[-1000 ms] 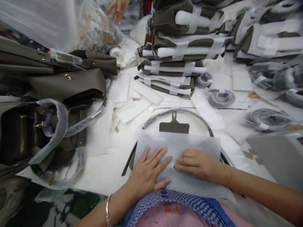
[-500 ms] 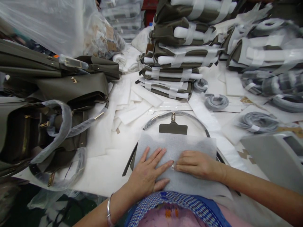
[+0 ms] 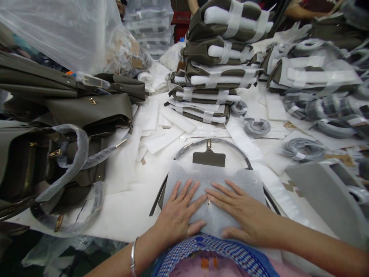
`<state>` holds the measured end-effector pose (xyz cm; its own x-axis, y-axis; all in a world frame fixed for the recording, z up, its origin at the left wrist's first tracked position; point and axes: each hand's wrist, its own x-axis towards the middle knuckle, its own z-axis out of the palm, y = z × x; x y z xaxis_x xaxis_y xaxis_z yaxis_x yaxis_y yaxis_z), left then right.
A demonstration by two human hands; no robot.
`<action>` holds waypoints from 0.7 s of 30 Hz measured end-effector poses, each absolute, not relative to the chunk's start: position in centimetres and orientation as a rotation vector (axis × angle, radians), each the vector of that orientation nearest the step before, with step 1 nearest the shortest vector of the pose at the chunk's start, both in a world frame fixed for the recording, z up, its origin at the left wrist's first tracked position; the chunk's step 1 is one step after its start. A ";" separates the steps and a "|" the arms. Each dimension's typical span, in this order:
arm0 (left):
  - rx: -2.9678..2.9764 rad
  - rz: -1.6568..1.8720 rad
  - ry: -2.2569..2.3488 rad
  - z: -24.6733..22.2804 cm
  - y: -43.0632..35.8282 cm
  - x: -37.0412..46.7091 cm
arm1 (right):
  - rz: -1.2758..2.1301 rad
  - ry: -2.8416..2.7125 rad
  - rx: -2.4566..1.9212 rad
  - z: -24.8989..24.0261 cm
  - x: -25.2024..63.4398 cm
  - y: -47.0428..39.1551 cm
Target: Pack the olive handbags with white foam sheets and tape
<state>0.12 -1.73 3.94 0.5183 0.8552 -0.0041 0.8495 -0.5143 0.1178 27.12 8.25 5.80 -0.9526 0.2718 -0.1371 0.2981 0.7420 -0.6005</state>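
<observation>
A thin grey-white sheet (image 3: 213,175) covers most of a dark olive bag lying flat in front of me. Small metal hardware (image 3: 208,201) pokes through the sheet near its middle. On the left half of the sheet rests my left hand (image 3: 180,211), fingers spread. My right hand (image 3: 242,213) lies flat on the right half, its fingers apart too. The two index fingertips nearly meet beside the hardware. Beyond the sheet's far edge, an olive flap with a metal clasp (image 3: 209,157) shows inside the bag's wrapped, arched handle (image 3: 187,146).
Open olive bags (image 3: 95,111) with wrapped handles crowd the left. Wrapped bags (image 3: 207,79) are stacked at the back centre. Coiled straps (image 3: 302,149) and a grey panel (image 3: 323,188) lie on the right. White sheets (image 3: 161,138) are spread mid-table. Another person's arm (image 3: 300,12) shows at the back right.
My right hand has gone from bunched fingers at the hardware to spread fingers flat on the sheet. My left hand has barely moved. The view has shifted slightly.
</observation>
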 end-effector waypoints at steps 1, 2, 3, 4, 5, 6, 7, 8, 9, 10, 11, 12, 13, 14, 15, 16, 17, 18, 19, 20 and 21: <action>2.658 0.087 1.501 3.8 -1.9 0.1 | -0.974 2.926 0.491 5.5 27.3 8.0; 2.678 0.090 1.507 3.7 -2.0 0.2 | -0.946 2.958 0.483 5.2 27.5 7.9; 2.699 0.093 1.511 3.5 -2.0 0.2 | -0.930 2.984 0.446 4.9 27.6 8.2; 2.720 0.095 1.518 3.4 -2.1 0.2 | -0.925 2.998 0.390 4.7 27.6 8.7; 2.735 0.092 1.527 3.3 -2.2 0.2 | -0.928 3.003 0.334 4.6 27.7 9.5; 2.744 0.089 1.538 3.2 -2.2 0.2 | -0.932 3.000 0.288 4.5 27.7 10.4; 2.748 0.089 1.547 3.1 -2.2 0.3 | -0.932 2.993 0.255 4.5 27.7 11.3; 2.746 0.085 1.559 3.0 -2.2 0.3 | -0.930 2.986 0.236 4.6 27.7 12.1; 2.741 0.076 1.564 3.0 -2.2 0.3 | -0.925 2.977 0.229 4.7 27.7 12.6; 2.736 0.072 1.566 3.0 -2.2 0.3 | -0.916 2.971 0.234 4.8 27.6 12.9; 2.733 0.072 1.562 2.9 -2.1 0.3 | -0.902 2.963 0.251 5.0 27.4 12.9; 2.730 0.074 1.562 2.9 -2.1 0.3 | -0.880 2.951 0.292 5.2 27.2 12.6; 2.726 0.073 1.565 3.0 -2.1 0.4 | -0.853 2.938 0.352 5.5 27.0 12.0; 2.723 0.078 1.566 3.0 -2.1 0.4 | -0.824 2.920 0.428 5.7 26.7 11.3; 2.720 0.091 1.566 3.0 -2.1 0.4 | -0.797 2.903 0.524 6.0 26.5 10.4; 2.717 0.107 1.567 3.1 -2.0 0.5 | -0.776 2.890 0.627 6.3 26.2 9.5; 2.712 0.121 1.567 3.1 -2.0 0.5 | -0.759 2.883 0.724 6.4 26.1 8.6; 2.707 0.135 1.566 3.2 -1.9 0.5 | -0.743 2.888 0.805 6.4 26.0 7.9; 2.705 0.148 1.564 3.3 -1.9 0.5 | -0.726 2.902 0.861 6.3 26.0 7.3; 2.707 0.153 1.564 3.3 -1.9 0.5 | -0.703 2.921 0.895 6.1 26.1 6.8; 2.712 0.150 1.567 3.3 -1.9 0.5 | -0.678 2.942 0.901 5.7 26.3 6.5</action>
